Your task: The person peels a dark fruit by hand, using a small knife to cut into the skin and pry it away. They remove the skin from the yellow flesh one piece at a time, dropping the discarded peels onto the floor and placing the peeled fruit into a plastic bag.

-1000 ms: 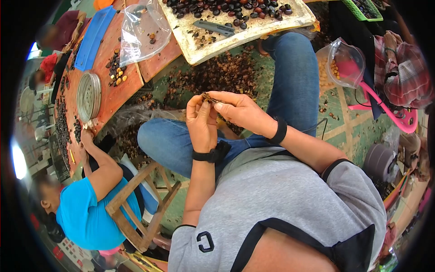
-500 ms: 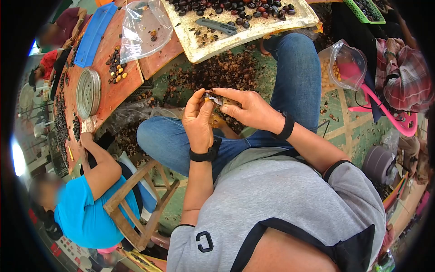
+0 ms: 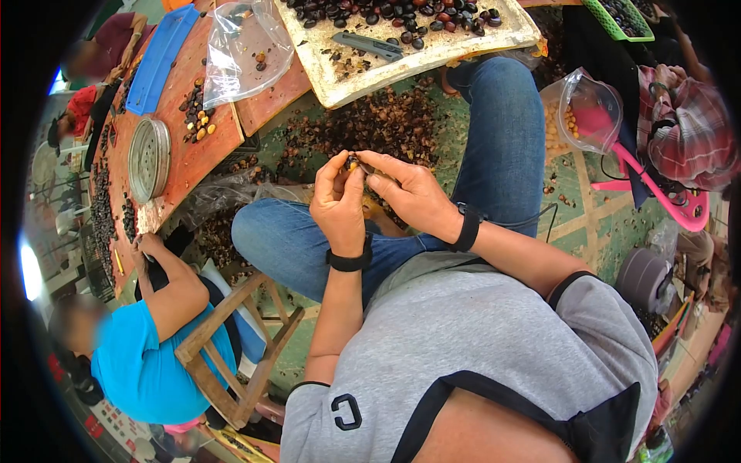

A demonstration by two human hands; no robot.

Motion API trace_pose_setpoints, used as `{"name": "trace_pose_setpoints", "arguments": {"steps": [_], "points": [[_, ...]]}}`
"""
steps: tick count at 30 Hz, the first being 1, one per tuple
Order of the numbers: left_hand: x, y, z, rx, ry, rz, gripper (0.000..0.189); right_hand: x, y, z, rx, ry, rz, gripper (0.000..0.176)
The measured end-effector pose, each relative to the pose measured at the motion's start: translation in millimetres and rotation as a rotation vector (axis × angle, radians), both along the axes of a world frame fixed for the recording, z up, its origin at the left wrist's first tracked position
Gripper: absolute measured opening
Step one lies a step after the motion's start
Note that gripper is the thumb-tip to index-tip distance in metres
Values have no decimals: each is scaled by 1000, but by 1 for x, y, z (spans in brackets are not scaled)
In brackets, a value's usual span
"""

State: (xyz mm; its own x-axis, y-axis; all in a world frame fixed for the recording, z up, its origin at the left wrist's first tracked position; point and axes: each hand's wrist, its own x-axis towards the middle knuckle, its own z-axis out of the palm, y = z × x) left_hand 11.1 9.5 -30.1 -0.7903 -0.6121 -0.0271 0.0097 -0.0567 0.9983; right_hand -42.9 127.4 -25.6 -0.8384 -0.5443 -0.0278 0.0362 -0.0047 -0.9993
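Note:
In front of my knees, my left hand (image 3: 338, 202) pinches a small dark-shelled nut (image 3: 353, 163) between thumb and fingertips. A yellow patch of kernel shows through its shell. My right hand (image 3: 417, 194) meets it from the right, thumb and forefinger closed at the nut's edge. Whatever those right fingertips hold is too small and covered to make out. Beyond both hands lies a whitish tray (image 3: 343, 86) with many glossy dark nuts (image 3: 394, 15) along its far side. A grey utility knife (image 3: 369, 45) rests on the tray, touched by neither hand.
Shell scraps (image 3: 386, 123) litter the floor below my hands. On the red table are a clear plastic bag (image 3: 251, 54), a blue tray (image 3: 160, 58) and a round metal sieve (image 3: 150, 160). A wooden stool (image 3: 239, 347) and a person in blue (image 3: 154, 359) are at left; a pink stool (image 3: 656, 181) is at right.
My right hand has shifted slightly left and its fingers have closed in on the nut. A shiny sliver seen between the hands before no longer shows. More yellow is visible on the nut.

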Motion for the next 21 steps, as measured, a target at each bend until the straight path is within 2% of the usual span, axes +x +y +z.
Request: {"name": "trace_pose_setpoints", "arguments": {"steps": [3, 5, 7, 8, 10, 13, 16, 18, 19, 21], "points": [[0, -2, 0, 30, 0, 9, 32, -3, 1, 2, 1, -21, 3, 39], [0, -4, 1, 61, -13, 8, 31, -11, 4, 8, 67, -77, 106, 39], [0, -6, 2, 281, 35, -23, 32, -18, 5, 3, 66, -80, 127, 39], [1, -8, 1, 281, 34, -20, 32, -21, 6, 1, 64, -81, 148, 39], [0, -12, 1, 571, 128, -98, 32, -25, 8, 4, 38, -78, 161, 40], [-3, -7, 7, 709, 170, -81, 32, -27, 8, 4, 28, -79, 202, 40], [0, -11, -3, 623, 152, -83, 29, -22, 6, 3, -40, 4, 184, 39], [1, -12, -3, 661, 162, -97, 28, -22, 7, 8, -104, -284, 171, 38], [1, -13, -1, 698, 168, -118, 28, -23, 8, 12, -103, -283, 180, 38], [1, -12, 0, 733, 169, -103, 27, -24, 12, 17, -170, -617, 213, 40]]}}
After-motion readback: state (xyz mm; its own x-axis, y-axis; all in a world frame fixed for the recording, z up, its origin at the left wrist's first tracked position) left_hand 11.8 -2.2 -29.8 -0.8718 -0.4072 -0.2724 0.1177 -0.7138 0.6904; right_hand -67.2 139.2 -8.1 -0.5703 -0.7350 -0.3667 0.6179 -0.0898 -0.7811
